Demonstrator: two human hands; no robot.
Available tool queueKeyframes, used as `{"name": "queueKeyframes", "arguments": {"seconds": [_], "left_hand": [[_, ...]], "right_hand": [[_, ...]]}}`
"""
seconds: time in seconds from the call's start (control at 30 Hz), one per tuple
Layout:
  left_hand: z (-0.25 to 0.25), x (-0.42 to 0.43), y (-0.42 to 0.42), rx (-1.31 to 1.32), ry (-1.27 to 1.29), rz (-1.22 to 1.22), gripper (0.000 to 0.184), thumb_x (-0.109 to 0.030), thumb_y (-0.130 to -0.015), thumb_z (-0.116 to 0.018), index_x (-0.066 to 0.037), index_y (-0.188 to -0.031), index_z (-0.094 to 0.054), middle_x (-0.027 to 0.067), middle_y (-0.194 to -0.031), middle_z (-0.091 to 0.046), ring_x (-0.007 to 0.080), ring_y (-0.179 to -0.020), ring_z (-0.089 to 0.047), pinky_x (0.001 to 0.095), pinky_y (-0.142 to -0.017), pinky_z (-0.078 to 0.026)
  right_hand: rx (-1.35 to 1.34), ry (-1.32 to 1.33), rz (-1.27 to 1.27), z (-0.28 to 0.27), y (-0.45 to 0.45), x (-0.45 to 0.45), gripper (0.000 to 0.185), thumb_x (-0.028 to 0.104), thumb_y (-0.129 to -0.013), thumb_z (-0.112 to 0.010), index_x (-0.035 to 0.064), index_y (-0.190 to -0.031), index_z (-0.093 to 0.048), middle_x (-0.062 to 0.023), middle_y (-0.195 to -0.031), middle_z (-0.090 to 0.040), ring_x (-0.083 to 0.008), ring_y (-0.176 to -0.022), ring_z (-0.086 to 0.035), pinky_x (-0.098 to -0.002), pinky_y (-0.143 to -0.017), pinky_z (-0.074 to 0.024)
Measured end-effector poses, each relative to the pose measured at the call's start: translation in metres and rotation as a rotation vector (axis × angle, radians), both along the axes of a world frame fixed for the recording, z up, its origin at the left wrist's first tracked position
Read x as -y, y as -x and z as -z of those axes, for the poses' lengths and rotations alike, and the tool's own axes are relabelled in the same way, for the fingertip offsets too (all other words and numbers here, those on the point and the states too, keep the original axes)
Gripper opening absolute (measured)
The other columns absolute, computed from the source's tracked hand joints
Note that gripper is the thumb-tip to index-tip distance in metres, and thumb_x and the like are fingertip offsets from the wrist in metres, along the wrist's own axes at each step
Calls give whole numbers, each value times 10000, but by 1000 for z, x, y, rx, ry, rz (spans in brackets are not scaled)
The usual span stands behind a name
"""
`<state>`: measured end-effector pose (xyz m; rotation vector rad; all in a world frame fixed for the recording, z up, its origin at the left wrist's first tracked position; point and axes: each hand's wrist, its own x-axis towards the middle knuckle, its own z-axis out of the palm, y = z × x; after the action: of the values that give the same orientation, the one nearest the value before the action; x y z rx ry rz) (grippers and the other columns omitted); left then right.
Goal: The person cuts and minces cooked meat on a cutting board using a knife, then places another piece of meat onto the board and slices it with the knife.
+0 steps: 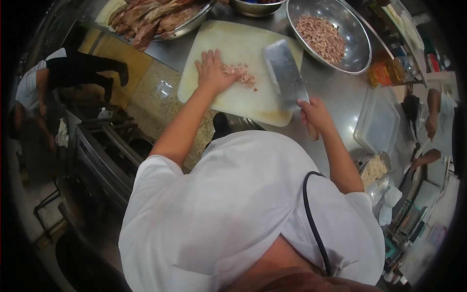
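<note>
The right hand (314, 115) is clamped on a rectangular steel cleaver (283, 73); left of its blade, chopped pinkish-brown meat (247, 79) lies on the white plastic cutting board (238, 39), against the splayed left hand (212, 75).

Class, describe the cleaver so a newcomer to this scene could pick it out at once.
Start with the large pale cutting board. At its right edge in the picture, the person's right hand holds the cleaver by its handle. Its broad, flat metal blade sets it apart from the chopped meat on the board and the round steel bowl.
</note>
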<state>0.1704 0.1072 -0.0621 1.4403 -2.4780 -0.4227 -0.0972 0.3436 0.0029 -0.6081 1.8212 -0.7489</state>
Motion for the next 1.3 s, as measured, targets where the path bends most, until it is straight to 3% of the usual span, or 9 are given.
{"name": "queueKeyframes", "arguments": {"seconds": [0.1,0.23,0.53,0.87,1.0,1.13,1.2,1.27,1.3], "left_hand": [[9,-6,-3,-65,33,143,1148,-722,-760,-713,69,-1512,-356,285,-1566,-361,441,-1508,-238,573,-1229,-163],[12,-18,2,-91,55,151,1126,-712,-764,-717,75,-1494,-378,280,-1535,-400,434,-1493,-274,545,-1227,-197],[13,-47,26,-219,152,47,998,-654,-790,-715,50,-1442,-442,308,-1469,-419,540,-1391,-327,607,-1186,-215],[19,-36,38,-554,360,-60,579,-352,-879,-729,50,-1271,-593,356,-1352,-469,552,-1302,-410,625,-1120,-324],[-30,-15,99,-709,551,139,452,-254,-882,-710,36,-1215,-616,332,-1286,-528,532,-1235,-481,620,-1103,-348],[-96,5,207,-1067,439,330,361,-280,-911,-643,-5,-1141,-679,282,-1217,-619,476,-1199,-544,585,-1076,-386],[-90,30,272,-883,839,374,327,-288,-967,-553,-29,-1079,-719,252,-1060,-704,437,-1004,-663,483,-902,-521],[-93,39,319,-792,-96,257,315,-245,-962,-545,-51,-1164,-689,237,-1113,-691,430,-1060,-644,493,-917,-509],[-103,35,323,-798,-98,267,315,-245,-962,-545,-51,-1164,-689,237,-1113,-691,430,-1060,-644,493,-917,-509]], "right_hand": [[-105,-89,35,-1,-12,-24,277,305,-960,-670,46,-877,-618,-35,-683,-581,-141,-572,-566,-325,-527,-482],[-11,-72,111,2,-42,-12,288,307,-964,-677,46,-859,-616,-22,-666,-576,-136,-532,-557,-305,-501,-465],[50,16,-132,30,-78,48,348,306,-927,-707,-9,-842,-586,-61,-643,-577,-156,-501,-560,-343,-457,-460],[155,91,-234,16,-96,68,327,268,-919,-690,1,-787,-554,-72,-627,-575,-168,-483,-562,-354,-439,-451],[84,168,-38,-25,-70,59,297,259,-917,-683,7,-813,-563,-60,-639,-573,-161,-488,-554,-337,-456,-457],[-106,317,202,-83,-29,45,260,241,-906,-667,1,-851,-586,-59,-649,-580,-155,-523,-584,-341,-492,-499],[-187,309,264,-109,-11,41,252,232,-899,-663,-6,-856,-595,-62,-658,-589,-148,-546,-604,-339,-497,-508],[-388,366,293,-130,3,39,263,217,-880,-626,-45,-859,-621,-157,-697,-651,-257,-626,-677,-403,-586,-548],[-396,367,302,-131,9,39,263,217,-880,-626,-45,-859,-621,-157,-697,-651,-257,-626,-677,-403,-586,-548]]}}
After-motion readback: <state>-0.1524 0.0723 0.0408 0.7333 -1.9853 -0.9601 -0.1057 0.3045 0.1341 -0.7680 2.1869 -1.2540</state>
